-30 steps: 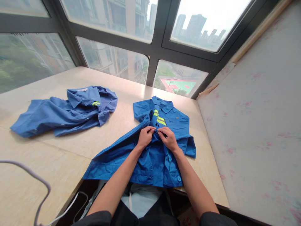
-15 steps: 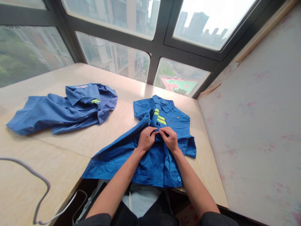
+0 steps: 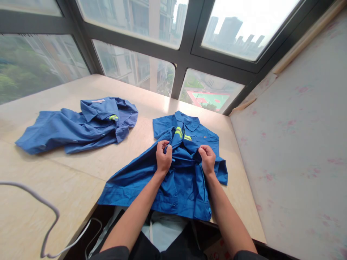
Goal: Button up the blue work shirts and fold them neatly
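A blue work shirt point(image 3: 176, 180) with yellow-green reflective stripes lies collar-away on the pale wooden table point(image 3: 81, 173), its hem hanging over the near edge. My left hand point(image 3: 163, 157) is closed on the shirt's left front edge. My right hand point(image 3: 208, 159) is closed on the right front edge. The two hands are apart, and the front of the shirt gapes open between them, bunched into folds.
A second blue shirt point(image 3: 78, 124) lies crumpled at the left of the table. A white cable point(image 3: 46, 213) loops over the near left edge. Large windows point(image 3: 151, 68) run along the far side, and a pale patterned wall point(image 3: 298, 144) stands at the right.
My hands, pinched together at the middle of the shirt front before, have pulled apart sideways, each keeping its edge, and the front has spread open.
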A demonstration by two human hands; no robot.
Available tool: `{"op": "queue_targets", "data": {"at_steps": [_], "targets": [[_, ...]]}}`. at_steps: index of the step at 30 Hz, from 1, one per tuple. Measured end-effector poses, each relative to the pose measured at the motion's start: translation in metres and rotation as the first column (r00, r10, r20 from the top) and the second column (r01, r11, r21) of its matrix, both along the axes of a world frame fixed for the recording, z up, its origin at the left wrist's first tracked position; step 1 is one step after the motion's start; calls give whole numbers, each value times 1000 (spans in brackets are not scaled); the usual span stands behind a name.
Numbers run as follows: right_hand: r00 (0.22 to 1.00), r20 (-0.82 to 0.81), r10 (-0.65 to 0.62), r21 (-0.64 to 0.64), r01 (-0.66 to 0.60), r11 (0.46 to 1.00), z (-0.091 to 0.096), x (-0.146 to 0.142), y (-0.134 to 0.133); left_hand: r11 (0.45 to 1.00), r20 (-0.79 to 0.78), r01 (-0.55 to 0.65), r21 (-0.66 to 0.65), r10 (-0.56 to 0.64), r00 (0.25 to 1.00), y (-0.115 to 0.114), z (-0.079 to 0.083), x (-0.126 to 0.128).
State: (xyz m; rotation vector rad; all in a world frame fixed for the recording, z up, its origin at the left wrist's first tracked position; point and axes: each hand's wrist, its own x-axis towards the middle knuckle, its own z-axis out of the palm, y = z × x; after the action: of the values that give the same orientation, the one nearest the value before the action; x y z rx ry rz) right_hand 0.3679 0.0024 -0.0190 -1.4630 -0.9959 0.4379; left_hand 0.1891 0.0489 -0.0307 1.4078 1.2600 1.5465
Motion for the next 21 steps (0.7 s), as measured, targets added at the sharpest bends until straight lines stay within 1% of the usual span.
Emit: {"op": "queue_targets", "data": {"at_steps": [3,7,9,11,13,14,16,17,19,20,21], "targets": [[996,-80,-30,22,32,999,-1,10,-1,996,-67,-70,53,73,995,0,1,-3],[993,-121,-10,35,14,999,-3,22,-2,990,-253,-56,130,87,963,-2,0,-3],[993,-119,-3,50,9,999,-3,27,-3,988,-365,-34,153,89,927,-3,0,-3],[993,-116,4,54,2,999,0,30,-3,985,-477,-8,170,89,874,-4,-1,-4],[996,-85,28,20,-26,999,5,30,-4,982,-570,16,186,95,816,-6,1,-5],[997,-57,60,-17,-61,998,8,29,-5,979,-605,31,201,99,790,-6,2,-6],[989,9,148,-115,-147,982,14,27,-7,964,-652,104,246,85,753,-6,5,-7],[981,50,187,-164,-176,971,17,25,-9,947,-672,179,266,50,739,-5,7,-7],[962,163,217,-234,-176,956,21,22,-12,890,-715,373,263,-79,695,0,10,-6],[949,232,212,-252,-152,956,22,20,-13,862,-729,448,236,-148,668,2,11,-5],[932,298,205,-258,-128,958,22,20,-13,848,-734,492,199,-203,648,5,12,-3]]}}
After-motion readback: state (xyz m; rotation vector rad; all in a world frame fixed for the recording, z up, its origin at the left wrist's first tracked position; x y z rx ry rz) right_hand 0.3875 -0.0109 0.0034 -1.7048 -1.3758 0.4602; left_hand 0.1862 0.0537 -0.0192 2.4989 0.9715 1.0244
